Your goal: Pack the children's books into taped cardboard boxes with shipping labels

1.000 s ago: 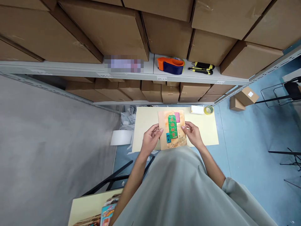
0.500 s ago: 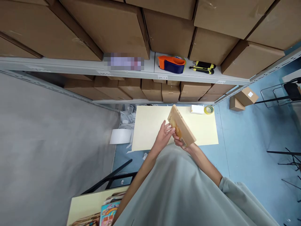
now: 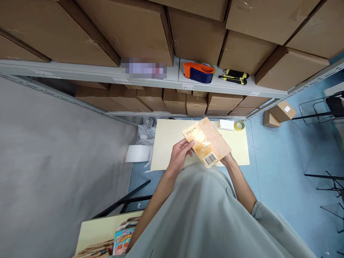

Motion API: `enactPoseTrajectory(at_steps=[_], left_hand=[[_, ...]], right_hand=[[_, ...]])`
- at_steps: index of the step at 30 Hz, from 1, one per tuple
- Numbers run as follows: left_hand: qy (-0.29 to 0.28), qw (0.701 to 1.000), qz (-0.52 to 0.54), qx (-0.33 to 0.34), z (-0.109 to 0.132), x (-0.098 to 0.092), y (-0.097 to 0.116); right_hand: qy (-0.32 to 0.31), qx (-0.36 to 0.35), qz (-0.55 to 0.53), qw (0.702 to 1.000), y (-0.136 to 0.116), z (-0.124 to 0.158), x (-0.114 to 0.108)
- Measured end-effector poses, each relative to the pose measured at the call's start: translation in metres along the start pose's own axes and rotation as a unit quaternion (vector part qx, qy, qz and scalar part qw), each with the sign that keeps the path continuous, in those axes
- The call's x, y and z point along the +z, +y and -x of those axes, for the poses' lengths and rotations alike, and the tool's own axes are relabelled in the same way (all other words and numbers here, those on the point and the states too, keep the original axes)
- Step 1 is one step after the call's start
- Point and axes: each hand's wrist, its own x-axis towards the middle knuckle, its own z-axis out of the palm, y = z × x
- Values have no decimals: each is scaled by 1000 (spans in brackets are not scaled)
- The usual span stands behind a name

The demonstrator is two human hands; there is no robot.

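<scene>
A book (image 3: 206,142) with an orange-yellow back cover and a barcode is tilted above the pale table. My left hand (image 3: 180,152) grips its left edge, thumb on the cover and fingers curled below. At the lower right edge, my right hand (image 3: 227,159) holds the book from underneath; most of its fingers are hidden by it. A plain pinkish-beige band runs along the right part of the book; I cannot tell if it is a flap or the spine side.
The pale yellow table (image 3: 169,143) bears a small white box (image 3: 226,124) and a tape roll (image 3: 239,125). Above, a grey shelf (image 3: 172,84) holds cartons, an orange-blue tape dispenser (image 3: 199,72) and box cutters (image 3: 235,76). Books (image 3: 123,240) lie on a table at lower left.
The book has turned from edge-on so its back cover faces up toward me. My left hand has closed on its left edge, and my right hand has gone further beneath it.
</scene>
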Motion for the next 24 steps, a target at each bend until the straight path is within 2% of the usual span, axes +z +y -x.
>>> enactPoseTrajectory(at_steps=[5, 11, 15, 20, 24], left_hand=[[5, 1000, 2, 14, 1, 0, 12], [19, 999, -32, 25, -3, -8, 15], [13, 1000, -15, 16, -1, -9, 14], [10, 1000, 12, 13, 2, -7, 13], [14, 1000, 22, -5, 0, -9, 11]], right_hand=[[31, -66, 28, 997, -6, 4, -16], [1, -93, 83, 992, -2, 8, -11], [5, -107, 88, 990, -2, 10, -8], [26, -98, 83, 991, -5, 9, -6], [21, -52, 75, 996, -5, 7, -10]])
